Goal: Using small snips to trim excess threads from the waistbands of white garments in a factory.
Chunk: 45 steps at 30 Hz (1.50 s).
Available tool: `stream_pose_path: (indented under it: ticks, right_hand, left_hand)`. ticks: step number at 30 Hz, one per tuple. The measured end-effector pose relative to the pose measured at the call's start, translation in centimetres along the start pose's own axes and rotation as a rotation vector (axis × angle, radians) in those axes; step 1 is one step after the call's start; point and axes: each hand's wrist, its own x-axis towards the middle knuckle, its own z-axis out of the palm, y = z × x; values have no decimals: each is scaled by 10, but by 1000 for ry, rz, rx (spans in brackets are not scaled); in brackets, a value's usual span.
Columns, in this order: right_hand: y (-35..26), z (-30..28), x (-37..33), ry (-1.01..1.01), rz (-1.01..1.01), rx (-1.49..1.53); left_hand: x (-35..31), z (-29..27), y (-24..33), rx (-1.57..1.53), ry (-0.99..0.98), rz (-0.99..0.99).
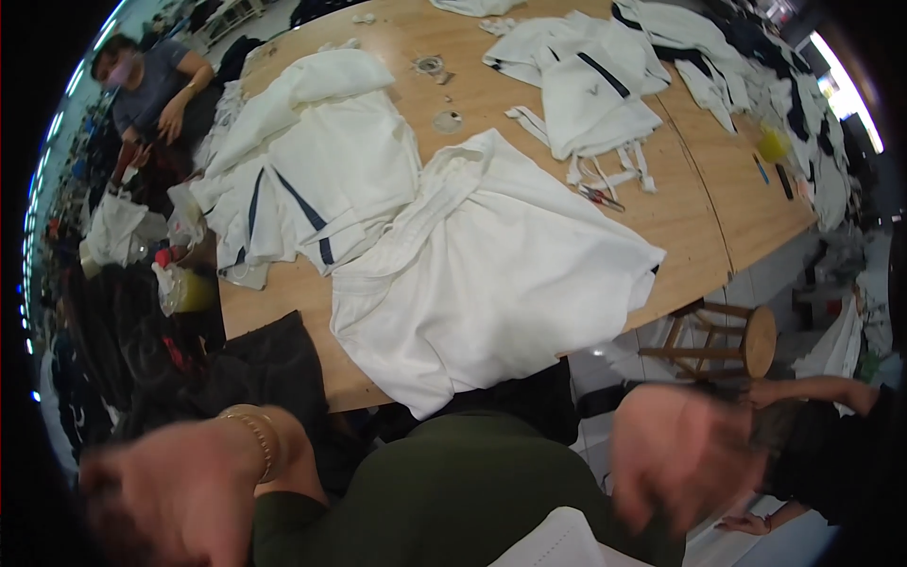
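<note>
My left hand (179, 482), with a gold bracelet at its wrist, is at the lower left, away from the table and smeared by motion. My right hand (682, 458) is at the lower right, also blurred, off the table's near edge. What their fingers do cannot be made out. In front of me white shorts (501, 274) with a gathered waistband lie spread, their near edge hanging at the table's rim. Left of them is a pile of white garments (350, 151) with navy stripes. A white piece with a dotted line (557, 543) shows at my lap.
More white garments (595, 85) lie at the far right of the wooden table (699, 217), with small scissors (601, 197) beside them. Dark cloth (274, 364) is at the left corner. A wooden stool (756, 342) and a co-worker's arm (822, 389) are on the right; another person (156, 90) sits far left.
</note>
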Motion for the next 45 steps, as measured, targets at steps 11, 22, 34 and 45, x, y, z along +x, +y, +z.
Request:
stream_pose_path:
  ticks: [11, 22, 34, 45]
  right_hand:
    - [-58, -140, -39, -1983, 2216, 457]
    - [-90, -156, -58, -1582, 2575, 861]
    - [-114, -149, -41, -1559, 2393, 367]
    - [-145, -148, -58, -1196, 2440, -215]
  left_hand:
    - [-171, -138, 103, -620, -2129, -2157]
    - [-153, -168, 143, -324, -1740, -2726]
    - [-186, -217, 187, 33, -1089, -2498]
    - [-187, -156, 165, -140, -1962, -1995]
